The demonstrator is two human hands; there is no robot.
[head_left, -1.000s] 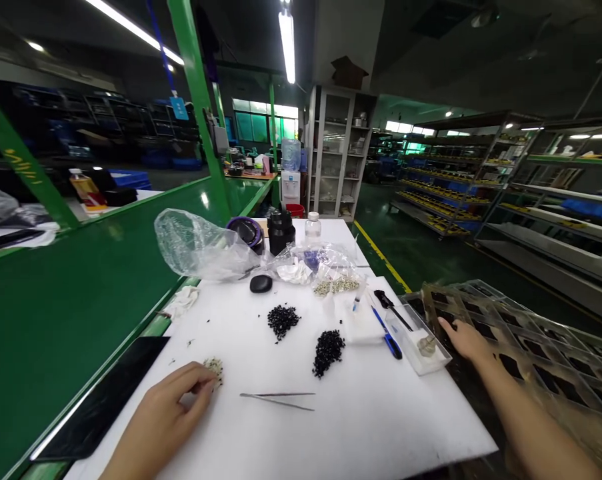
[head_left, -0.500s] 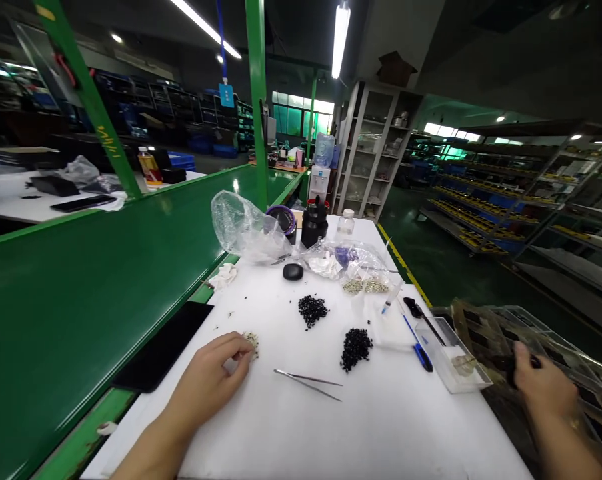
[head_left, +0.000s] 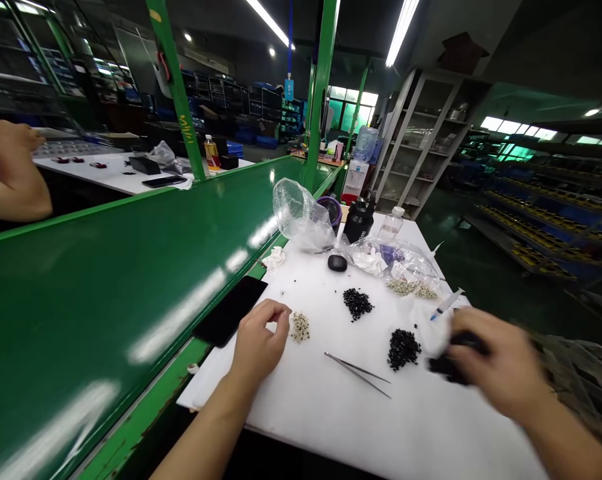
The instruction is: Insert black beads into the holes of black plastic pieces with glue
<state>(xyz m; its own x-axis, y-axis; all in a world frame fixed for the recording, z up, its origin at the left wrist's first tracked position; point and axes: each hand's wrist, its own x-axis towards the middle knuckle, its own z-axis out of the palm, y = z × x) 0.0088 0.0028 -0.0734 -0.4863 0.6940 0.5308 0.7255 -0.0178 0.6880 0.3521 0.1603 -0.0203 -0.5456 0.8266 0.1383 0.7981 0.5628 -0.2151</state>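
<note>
My left hand (head_left: 261, 337) rests on the white table, thumb and forefinger curled close together beside a small pile of pale beads (head_left: 299, 327); whether anything sits between the fingertips is too small to tell. Over the table's right side, my right hand (head_left: 498, 360) is blurred and grips a black object (head_left: 453, 363) whose shape is smeared. Metal tweezers (head_left: 358, 375) lie between the hands. Two piles of small black pieces, one farther back (head_left: 357, 304) and one nearer my right hand (head_left: 403, 349), are on the tabletop.
Behind are a black mouse (head_left: 337, 263), clear plastic bags (head_left: 303, 217), a black bottle (head_left: 359, 219) and a syringe (head_left: 447, 304). A dark flat panel (head_left: 231, 311) lies at the left edge beside the green conveyor (head_left: 131, 267). Another person's arm (head_left: 15, 170) shows far left.
My right hand has come from the trays at the right to above the table, carrying the black object. The view has swung left, and another person's arm now shows.
</note>
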